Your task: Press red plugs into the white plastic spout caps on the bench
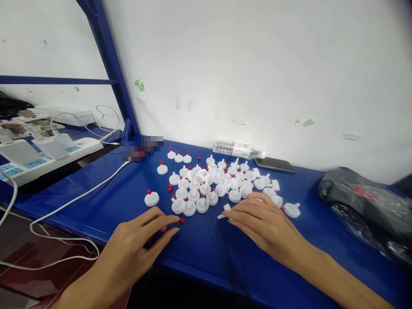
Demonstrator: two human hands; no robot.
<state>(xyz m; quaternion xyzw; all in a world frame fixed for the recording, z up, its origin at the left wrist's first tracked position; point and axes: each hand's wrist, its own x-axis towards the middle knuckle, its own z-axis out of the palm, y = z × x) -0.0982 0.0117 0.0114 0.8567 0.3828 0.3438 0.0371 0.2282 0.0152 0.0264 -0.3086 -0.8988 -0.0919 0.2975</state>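
My left hand [141,240] is low over the blue table, thumb and index finger apart. Its index fingertip touches or nearly touches a small red tip cap [182,221]. My right hand [264,219] is closed on a white spouted cap [227,208], its spout pointing left and its rest partly hidden by the fingers. Behind both hands spreads a pile of white spouted caps [202,205], some upright and some tipped over. Several white caps with red tips, including one cap [151,198], stand apart at the left.
A clear plastic bottle [238,149] lies by the wall near a phone [275,164]. A dark plastic bag [370,210] sits at the right. At the left are a power strip [86,148] with chargers and a white cable [80,195] crossing the blue table [206,253].
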